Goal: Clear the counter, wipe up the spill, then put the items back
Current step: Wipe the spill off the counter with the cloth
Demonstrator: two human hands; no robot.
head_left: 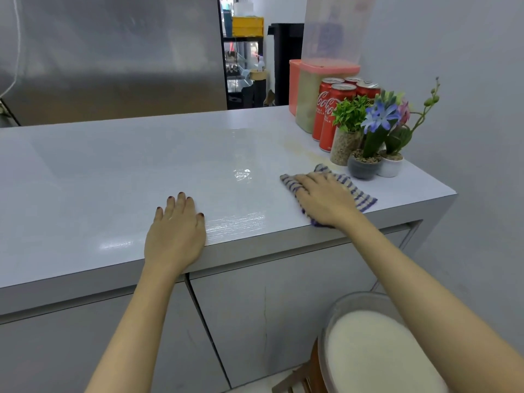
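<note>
Head view: right hand [323,198] flat on striped cloth [358,194], left hand [175,231] palm-down on counter [113,171].

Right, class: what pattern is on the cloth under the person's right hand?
Blue-purple and beige stripes on the cloth, clearest in the head view.

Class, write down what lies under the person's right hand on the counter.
A striped cloth lies under the right hand, spread on the white counter. The counter surface beneath the cloth is covered and cannot be seen.
</note>
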